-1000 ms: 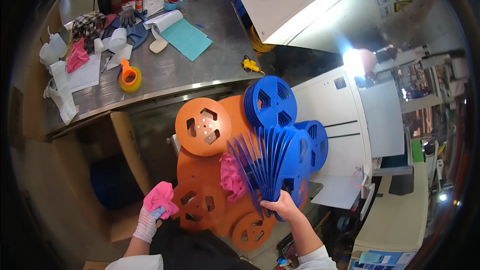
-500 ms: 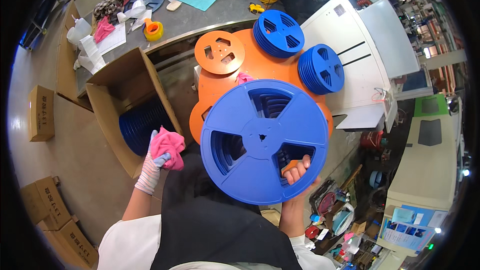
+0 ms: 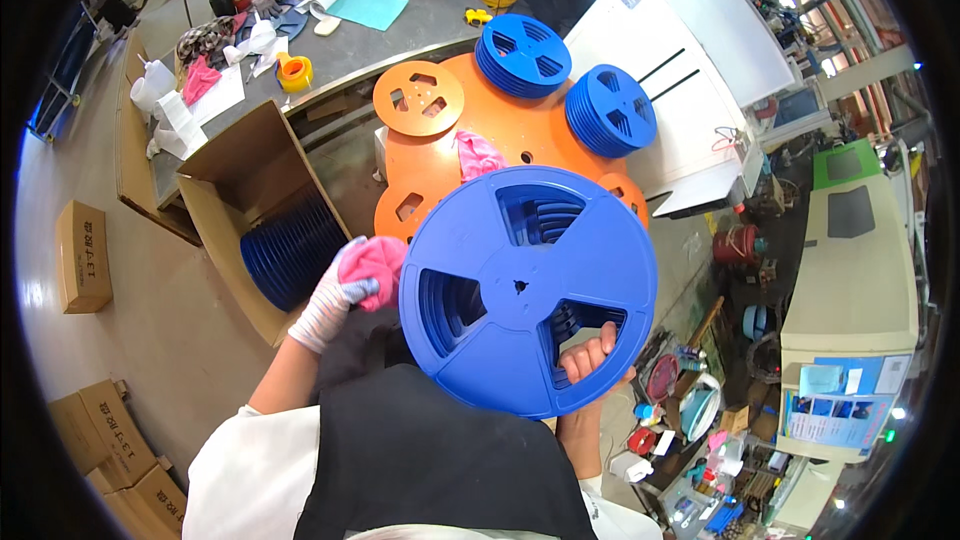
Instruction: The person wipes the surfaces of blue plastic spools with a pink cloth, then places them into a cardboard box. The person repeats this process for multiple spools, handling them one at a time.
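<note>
A stack of large blue plastic reels (image 3: 520, 350) is held up in front of me. My bare right hand (image 3: 590, 352) grips it, the fingers hooked through the lower right cutout of the front reel. On my left hand (image 3: 335, 297) is a striped glove, and that hand is closed around a bunched pink cloth (image 3: 372, 272). The cloth is close beside the reels' left edge; whether it touches them I cannot tell. Behind the reels stands an orange turntable (image 3: 500, 120) of rounded lobes. It bears two smaller-looking stacks of blue reels (image 3: 522, 50), an orange disc (image 3: 419, 98) and another pink cloth (image 3: 480, 156).
An open cardboard box (image 3: 240, 155) at the left has more blue reels (image 3: 292, 248) inside. Beyond it, a grey workbench (image 3: 400, 40) carries tape, rags, paper and cans. Closed cartons (image 3: 83, 255) stand on the left floor. At the right are a white machine (image 3: 640, 60) and cluttered tools.
My left hand has brought the pink cloth up and right, closer to the reels. The right hand keeps hold of the stack. The surroundings have shifted slightly left in view.
</note>
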`<action>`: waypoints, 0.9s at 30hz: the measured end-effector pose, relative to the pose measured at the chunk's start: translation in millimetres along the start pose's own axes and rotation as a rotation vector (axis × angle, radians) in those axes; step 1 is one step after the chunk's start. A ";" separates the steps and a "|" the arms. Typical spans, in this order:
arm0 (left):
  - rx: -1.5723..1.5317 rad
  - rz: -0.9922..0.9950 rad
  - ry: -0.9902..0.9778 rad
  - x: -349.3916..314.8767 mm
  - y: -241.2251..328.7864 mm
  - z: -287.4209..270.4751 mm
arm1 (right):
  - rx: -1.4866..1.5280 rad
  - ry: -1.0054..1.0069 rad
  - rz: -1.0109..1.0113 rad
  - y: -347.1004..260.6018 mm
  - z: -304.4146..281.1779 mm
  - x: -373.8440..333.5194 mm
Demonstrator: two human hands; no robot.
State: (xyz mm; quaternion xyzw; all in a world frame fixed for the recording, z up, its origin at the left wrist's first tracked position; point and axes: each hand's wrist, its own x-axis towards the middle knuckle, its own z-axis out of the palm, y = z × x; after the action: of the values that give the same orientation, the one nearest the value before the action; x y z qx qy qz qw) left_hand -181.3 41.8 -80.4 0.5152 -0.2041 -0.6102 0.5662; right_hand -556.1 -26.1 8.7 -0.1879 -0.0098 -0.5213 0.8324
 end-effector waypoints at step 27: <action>0.769 0.950 -0.735 7.1 57.5 66.2 | -0.192 0.327 0.045 97.5 56.4 17.9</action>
State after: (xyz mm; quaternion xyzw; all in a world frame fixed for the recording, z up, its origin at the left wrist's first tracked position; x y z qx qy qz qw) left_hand -209.4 -2.6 -9.8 0.2948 -0.7849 -0.3164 0.4438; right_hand -452.9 14.3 35.5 -0.1795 0.1797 -0.5244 0.8127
